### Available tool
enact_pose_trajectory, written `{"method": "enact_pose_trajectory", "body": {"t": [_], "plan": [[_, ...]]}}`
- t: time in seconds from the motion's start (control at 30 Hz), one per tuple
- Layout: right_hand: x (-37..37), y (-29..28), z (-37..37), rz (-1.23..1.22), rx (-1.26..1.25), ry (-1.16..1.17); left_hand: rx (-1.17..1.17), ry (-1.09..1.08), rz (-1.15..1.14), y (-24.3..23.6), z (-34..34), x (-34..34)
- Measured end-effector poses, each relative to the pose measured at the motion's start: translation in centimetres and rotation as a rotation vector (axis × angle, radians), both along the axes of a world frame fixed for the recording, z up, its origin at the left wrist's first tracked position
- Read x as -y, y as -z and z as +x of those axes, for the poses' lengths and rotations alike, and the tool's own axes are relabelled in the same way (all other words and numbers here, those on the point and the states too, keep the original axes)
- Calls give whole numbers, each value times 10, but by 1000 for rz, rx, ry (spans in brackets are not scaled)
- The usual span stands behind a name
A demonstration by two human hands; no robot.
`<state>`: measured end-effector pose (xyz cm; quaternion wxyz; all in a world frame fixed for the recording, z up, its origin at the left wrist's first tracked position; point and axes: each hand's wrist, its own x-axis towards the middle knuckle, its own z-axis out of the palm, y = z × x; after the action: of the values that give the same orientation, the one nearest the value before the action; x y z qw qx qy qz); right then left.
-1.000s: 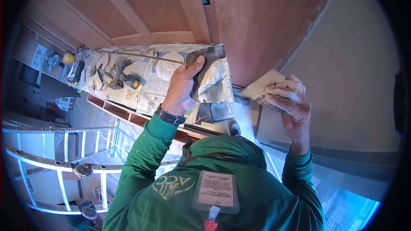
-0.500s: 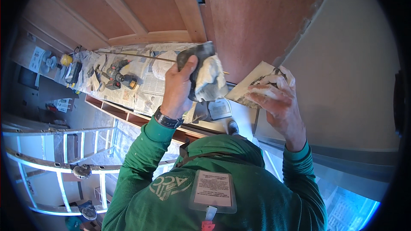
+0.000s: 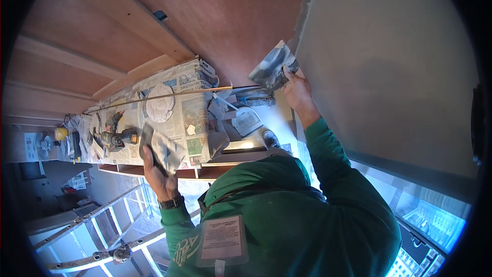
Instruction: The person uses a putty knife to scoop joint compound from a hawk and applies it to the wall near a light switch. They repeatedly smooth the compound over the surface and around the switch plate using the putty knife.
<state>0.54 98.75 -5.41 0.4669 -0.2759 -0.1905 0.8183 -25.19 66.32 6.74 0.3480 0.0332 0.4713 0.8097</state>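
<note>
My right hand (image 3: pixel 299 92) is raised in front of me, closed on a flat, wide putty spreader (image 3: pixel 274 69). That blade is at the reddish wooden panel (image 3: pixel 241 15), near its seam with the grey wall (image 3: pixel 389 61); I cannot tell if it touches. Lower on the left, my left hand (image 3: pixel 160 178) is closed on a second putty spreader (image 3: pixel 168 151), dark along one side, with pale putty on its face. It is held over the edge of the newspaper-covered bench (image 3: pixel 197 118).
On the bench lie a cordless drill (image 3: pixel 120 138), a round whitish cloth-like piece (image 3: pixel 160 103) and a long thin rod (image 3: pixel 195 91). An aluminium ladder (image 3: pixel 97 223) is at the lower left. A white dustpan-like scoop (image 3: pixel 247 122) lies near my shoe (image 3: pixel 270 138).
My hands have moved apart: the left one down and left with its putty-laden spreader, the right one up to the panel's edge. The view has swung right.
</note>
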Motion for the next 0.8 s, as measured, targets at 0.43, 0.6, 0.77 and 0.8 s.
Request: {"method": "enact_pose_trajectory", "body": {"t": [0.43,0.6,0.77,0.8], "plan": [[-185,93,-36,-264,-121,463,23,-295,-80,8,17,49],[-198,95,-41,-236,-120,517,6,-317,-132,11,13,57],[-204,67,-51,-158,-87,601,-6,-297,-115,7,16,47],[-207,57,-53,-144,-73,618,-11,-295,-110,6,17,44]]}}
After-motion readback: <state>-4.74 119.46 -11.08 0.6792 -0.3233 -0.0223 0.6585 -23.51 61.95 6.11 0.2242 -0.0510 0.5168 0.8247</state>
